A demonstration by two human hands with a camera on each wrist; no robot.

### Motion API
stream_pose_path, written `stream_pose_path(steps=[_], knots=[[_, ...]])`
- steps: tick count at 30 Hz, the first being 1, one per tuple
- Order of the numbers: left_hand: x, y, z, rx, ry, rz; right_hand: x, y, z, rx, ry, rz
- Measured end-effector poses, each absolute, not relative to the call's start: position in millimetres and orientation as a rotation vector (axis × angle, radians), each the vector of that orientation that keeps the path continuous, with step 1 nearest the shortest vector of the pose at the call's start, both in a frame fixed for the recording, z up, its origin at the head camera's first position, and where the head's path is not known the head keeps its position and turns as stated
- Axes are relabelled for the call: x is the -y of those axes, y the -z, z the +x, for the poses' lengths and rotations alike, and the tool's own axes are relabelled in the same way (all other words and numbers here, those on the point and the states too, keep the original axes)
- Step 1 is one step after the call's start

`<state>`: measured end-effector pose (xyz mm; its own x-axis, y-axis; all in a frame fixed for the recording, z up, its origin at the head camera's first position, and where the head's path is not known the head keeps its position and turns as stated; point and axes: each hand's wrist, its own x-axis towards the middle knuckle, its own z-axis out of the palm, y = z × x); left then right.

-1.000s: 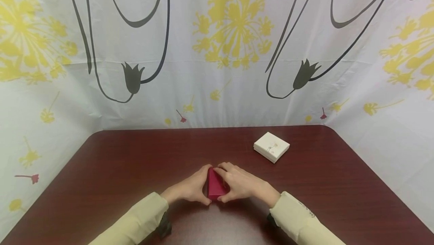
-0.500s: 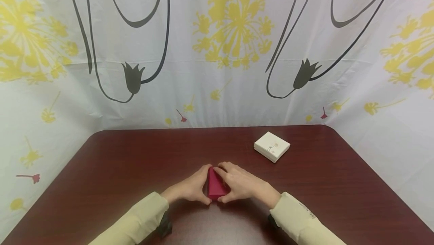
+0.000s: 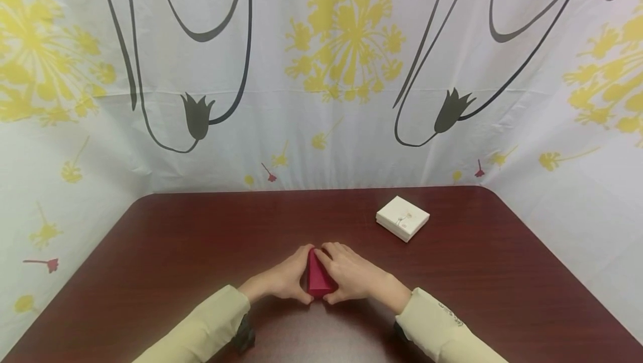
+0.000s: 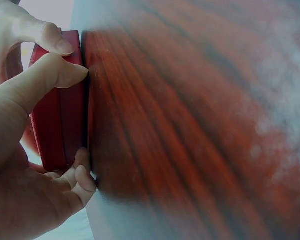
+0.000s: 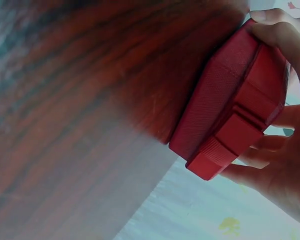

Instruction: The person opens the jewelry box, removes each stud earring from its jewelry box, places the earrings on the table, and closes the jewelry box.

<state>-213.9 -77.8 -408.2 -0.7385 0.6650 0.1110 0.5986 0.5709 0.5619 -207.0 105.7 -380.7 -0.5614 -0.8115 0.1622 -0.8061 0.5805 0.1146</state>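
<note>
By the left grip (image 3: 286, 276), partly closed, one side of the red box (image 3: 320, 279) is held on the surface (image 3: 211, 229); its long axis appears to be aimed from near to far. The other side is clasped by the right grip (image 3: 355, 276), equally close and partly closed; farther right, a white box (image 3: 403, 218) is seen.

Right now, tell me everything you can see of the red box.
The red box looks closed, with a seam along its side and finely textured faces, perhaps covered card. A raised, bow-like band shows in the right wrist view. It appears to rest on the brown table, gripped between the left hand and the right hand.
</note>
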Motion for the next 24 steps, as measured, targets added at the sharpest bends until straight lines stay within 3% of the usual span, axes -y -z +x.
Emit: stream_pose_path(steps=[24], knots=[[77.3, 405.9, -212.3, -2.667, -0.906, 1.037, -106.7, 378.6, -210.9, 2.639, -0.006, 1.365]])
